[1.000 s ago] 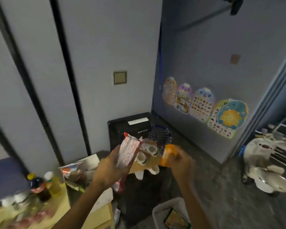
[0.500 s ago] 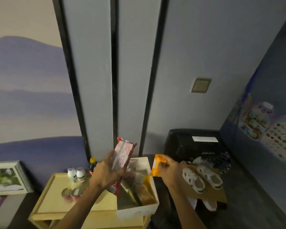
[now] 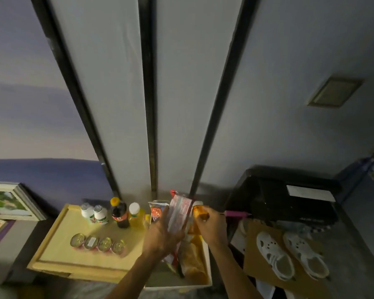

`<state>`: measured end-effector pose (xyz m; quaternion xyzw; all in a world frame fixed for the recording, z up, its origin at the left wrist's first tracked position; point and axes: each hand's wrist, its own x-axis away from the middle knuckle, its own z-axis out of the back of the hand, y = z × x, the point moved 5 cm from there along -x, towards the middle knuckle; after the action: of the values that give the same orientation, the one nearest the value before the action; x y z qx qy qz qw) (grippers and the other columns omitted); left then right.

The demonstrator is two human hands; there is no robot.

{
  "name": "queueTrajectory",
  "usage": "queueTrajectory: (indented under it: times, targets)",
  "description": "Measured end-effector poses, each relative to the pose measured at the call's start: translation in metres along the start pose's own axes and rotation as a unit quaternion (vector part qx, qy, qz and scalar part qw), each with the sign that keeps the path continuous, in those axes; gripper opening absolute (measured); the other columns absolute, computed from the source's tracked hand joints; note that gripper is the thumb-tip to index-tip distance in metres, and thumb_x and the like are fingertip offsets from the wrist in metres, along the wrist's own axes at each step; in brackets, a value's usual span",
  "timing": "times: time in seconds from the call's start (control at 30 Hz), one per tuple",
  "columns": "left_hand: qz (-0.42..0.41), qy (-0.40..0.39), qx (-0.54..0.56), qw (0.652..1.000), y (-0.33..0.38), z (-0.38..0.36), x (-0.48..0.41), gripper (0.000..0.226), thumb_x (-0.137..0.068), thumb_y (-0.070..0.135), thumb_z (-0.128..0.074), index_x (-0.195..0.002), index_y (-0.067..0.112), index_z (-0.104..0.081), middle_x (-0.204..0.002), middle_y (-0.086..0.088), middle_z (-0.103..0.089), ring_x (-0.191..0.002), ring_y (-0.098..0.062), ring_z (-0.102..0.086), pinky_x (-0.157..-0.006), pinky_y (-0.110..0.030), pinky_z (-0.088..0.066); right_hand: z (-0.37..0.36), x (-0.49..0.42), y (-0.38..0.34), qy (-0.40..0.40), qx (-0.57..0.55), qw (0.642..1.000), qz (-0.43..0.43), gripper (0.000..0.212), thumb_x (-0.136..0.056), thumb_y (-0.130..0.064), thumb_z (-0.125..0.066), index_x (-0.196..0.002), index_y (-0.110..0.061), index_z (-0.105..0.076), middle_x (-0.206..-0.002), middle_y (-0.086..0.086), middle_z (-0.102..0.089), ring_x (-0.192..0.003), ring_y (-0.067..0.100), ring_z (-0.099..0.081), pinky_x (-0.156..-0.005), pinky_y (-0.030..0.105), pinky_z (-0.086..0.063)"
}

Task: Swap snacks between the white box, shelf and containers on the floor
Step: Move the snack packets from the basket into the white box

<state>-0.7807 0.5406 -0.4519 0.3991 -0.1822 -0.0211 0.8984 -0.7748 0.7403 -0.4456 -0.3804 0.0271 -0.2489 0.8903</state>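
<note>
Fingers (image 3: 160, 221) of the left hand (image 3: 160, 236) clamped round a red-and-white snack packet (image 3: 179, 212), held upright over the white box (image 3: 207, 275). Right hand (image 3: 214, 227) closed on a small orange packet (image 3: 200, 212), above the box's far end. Box sits at the right edge of the yellow surface (image 3: 63, 255), already holding bread-like packs (image 3: 192, 262). Bottles (image 3: 119, 212) stand just left. Step judged: both snacks being delivered to the box. Next move calls for lowering each into free space, then letting go.
</note>
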Motion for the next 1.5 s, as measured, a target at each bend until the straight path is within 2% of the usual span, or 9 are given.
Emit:
queueTrajectory:
  times: [0.23, 0.37, 0.5, 0.6, 0.77, 0.9, 1.0, 1.13, 1.5]
  targets:
    - [0.069, 0.022, 0.012, 0.997, -0.043, -0.057, -0.04, 0.094, -0.083, 0.068, -0.071, -0.163, 0.041, -0.028, -0.156, -0.001, -0.054, -0.131, -0.027, -0.064, -0.1, -0.047, -0.06, -0.056, -0.046, 0.038, -0.091, 0.034, 0.995, -0.009, 0.008, -0.1, -0.032, -0.072, -0.095, -0.026, -0.074, -0.082, -0.012, -0.072, -0.076, 0.001, -0.072, -0.08, 0.026, -0.064]
    - [0.027, 0.05, -0.01, 0.998, -0.041, -0.073, -0.043, 0.097, -0.086, 0.074, -0.059, -0.166, 0.041, -0.015, -0.162, 0.002, -0.043, -0.131, -0.023, -0.063, -0.086, -0.043, -0.067, -0.072, -0.056, 0.049, -0.105, 0.045, 0.993, -0.021, 0.011, -0.1, -0.037, -0.07, -0.103, -0.026, -0.072, -0.091, -0.011, -0.072, -0.082, 0.004, -0.073, -0.081, 0.025, -0.063]
    - [0.083, 0.056, -0.008, 0.995, -0.031, -0.076, -0.041, 0.081, -0.099, 0.041, -0.069, -0.166, 0.039, -0.025, -0.162, 0.001, -0.046, -0.133, -0.027, -0.062, -0.095, -0.032, -0.055, -0.076, -0.06, 0.049, -0.127, 0.048, 0.99, -0.024, 0.015, -0.107, -0.037, -0.06, -0.102, -0.025, -0.068, -0.082, -0.015, -0.062, -0.069, -0.003, -0.061, -0.064, 0.008, -0.054]
    - [0.052, 0.05, -0.032, 0.997, -0.027, -0.073, -0.035, 0.08, -0.099, 0.042, -0.071, -0.164, 0.039, -0.026, -0.159, 0.003, -0.044, -0.135, -0.026, -0.059, -0.094, -0.034, -0.059, -0.071, -0.053, 0.046, -0.13, 0.055, 0.99, -0.008, 0.014, -0.108, -0.037, -0.058, -0.099, -0.028, -0.06, -0.079, -0.019, -0.055, -0.066, -0.005, -0.056, -0.054, 0.004, -0.043]
    - [0.029, 0.047, -0.063, 0.996, -0.021, -0.053, -0.029, 0.079, -0.093, 0.052, -0.076, -0.157, 0.03, -0.035, -0.154, -0.003, -0.05, -0.129, -0.028, -0.064, -0.091, -0.04, -0.064, -0.053, -0.04, 0.043, -0.153, 0.052, 0.987, 0.022, 0.017, -0.105, -0.034, -0.064, -0.114, -0.02, -0.07, -0.092, -0.014, -0.067, -0.074, -0.004, -0.063, -0.081, 0.018, -0.059]
    - [0.008, 0.061, -0.071, 0.996, -0.011, -0.018, -0.018, 0.081, -0.086, 0.063, -0.078, -0.152, 0.032, -0.043, -0.154, 0.0, -0.051, -0.119, -0.023, -0.068, -0.086, -0.044, -0.064, -0.025, -0.031, 0.036, -0.127, 0.049, 0.989, 0.056, 0.034, -0.095, -0.054, -0.071, -0.123, -0.035, -0.065, -0.108, -0.021, -0.07, -0.093, -0.003, -0.069, -0.085, 0.022, -0.06]
    - [-0.001, 0.082, -0.11, 0.991, 0.007, 0.014, -0.007, 0.077, -0.088, 0.071, -0.069, -0.15, 0.028, -0.053, -0.162, -0.003, -0.046, -0.13, -0.03, -0.063, -0.092, -0.048, -0.061, 0.016, -0.016, 0.009, -0.096, 0.07, 0.988, 0.094, 0.049, -0.094, -0.061, -0.069, -0.135, -0.037, -0.055, -0.125, -0.023, -0.058, -0.113, -0.001, -0.06, -0.086, 0.015, -0.048]
    - [-0.015, 0.089, -0.152, 0.984, 0.018, 0.053, 0.003, 0.106, -0.083, 0.09, -0.052, -0.166, 0.029, -0.029, -0.171, -0.004, -0.034, -0.147, -0.034, -0.049, -0.111, -0.053, -0.051, 0.05, 0.005, -0.009, -0.055, 0.117, 0.988, 0.088, 0.089, -0.091, -0.078, -0.057, -0.16, -0.025, -0.037, -0.167, -0.002, -0.039, -0.153, 0.021, -0.038, -0.117, 0.037, -0.041]
    - [-0.191, 0.057, -0.171, 0.965, 0.041, 0.102, 0.071, 0.109, -0.079, 0.1, -0.04, -0.166, 0.038, -0.018, -0.174, 0.0, -0.025, -0.153, -0.034, -0.041, -0.113, -0.062, -0.048, 0.114, 0.15, -0.029, 0.149, 0.123, 0.981, 0.004, 0.098, -0.084, -0.087, -0.051, -0.157, -0.024, -0.038, -0.159, 0.003, -0.048, -0.147, 0.025, -0.046, -0.117, 0.041, -0.045]
